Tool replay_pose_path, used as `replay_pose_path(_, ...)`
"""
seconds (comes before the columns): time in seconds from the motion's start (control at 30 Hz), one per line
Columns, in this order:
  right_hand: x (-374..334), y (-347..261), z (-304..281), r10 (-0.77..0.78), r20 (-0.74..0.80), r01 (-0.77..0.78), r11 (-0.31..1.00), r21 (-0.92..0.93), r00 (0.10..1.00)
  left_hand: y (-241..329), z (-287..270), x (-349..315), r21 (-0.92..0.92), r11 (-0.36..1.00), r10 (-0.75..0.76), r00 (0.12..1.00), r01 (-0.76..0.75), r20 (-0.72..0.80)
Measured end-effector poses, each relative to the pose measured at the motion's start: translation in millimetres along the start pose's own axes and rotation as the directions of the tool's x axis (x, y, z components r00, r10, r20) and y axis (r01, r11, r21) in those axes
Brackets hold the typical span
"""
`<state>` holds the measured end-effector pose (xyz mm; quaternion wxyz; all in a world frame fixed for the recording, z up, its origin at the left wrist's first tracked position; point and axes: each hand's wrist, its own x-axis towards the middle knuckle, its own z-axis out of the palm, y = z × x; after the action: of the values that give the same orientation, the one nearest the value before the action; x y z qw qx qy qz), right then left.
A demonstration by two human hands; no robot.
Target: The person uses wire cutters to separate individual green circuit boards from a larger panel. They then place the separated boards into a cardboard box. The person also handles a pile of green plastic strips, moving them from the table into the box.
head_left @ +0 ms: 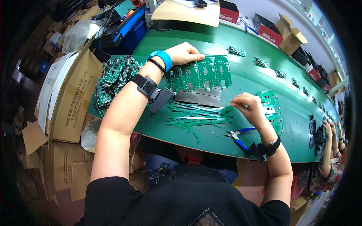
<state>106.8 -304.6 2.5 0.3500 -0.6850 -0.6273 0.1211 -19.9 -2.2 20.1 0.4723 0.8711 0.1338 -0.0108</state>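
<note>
My left hand [184, 54], with a blue wristband behind it, grips the upper edge of a green circuit board panel [206, 73]. The panel is made of several joined boards and stands tilted over a grey metal block [200, 97]. My right hand [249, 107] is closed in a pinch, close to the right end of a pile of thin green board strips [198, 115]; what its fingertips hold, if anything, is too small to make out. Blue-handled cutters [237, 138] lie just below that hand, jaws apart. Another green circuit board panel [269, 109] lies right of it.
A heap of separated circuit boards [117, 79] fills the left end of the green table [181, 37]. Small board stacks [261, 62] run in a row along the far right. Cardboard boxes [75, 98] stand at the left. Another person's hands [330, 130] work at the right.
</note>
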Motion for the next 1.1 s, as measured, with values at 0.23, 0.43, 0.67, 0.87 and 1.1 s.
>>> replay_pose_path(0.23,16.8,-53.4,-6.7,-0.48,-0.028,0.349,0.676,-0.649,0.877,23.3,12.1,-13.4,-0.24,0.971,0.004,0.995,0.02,0.098)
replay_pose_path(0.43,60.1,-54.5,-3.5,-0.554,-0.088,0.417,0.712,-0.564,0.828,38.6,0.8,-29.9,-0.126,0.991,-0.03,0.995,0.042,0.099)
replay_pose_path(0.67,96.9,-18.2,22.7,-0.062,-0.106,0.049,0.991,-0.127,0.992,13.0,-18.5,-50.5,-0.135,0.984,0.122,0.991,-0.114,0.055)
replay_pose_path(0.87,106.3,-17.0,33.2,0.015,-0.093,-0.022,0.997,-0.075,0.996,-11.6,-7.0,-45.2,-0.14,0.98,0.138,0.989,-0.145,-0.057)
replay_pose_path(1.1,103.9,-8.7,32.7,0.008,-0.069,-0.017,0.992,-0.124,0.998,-15.3,0.5,-38.7,-0.141,0.982,0.127,0.992,-0.125,0.007)
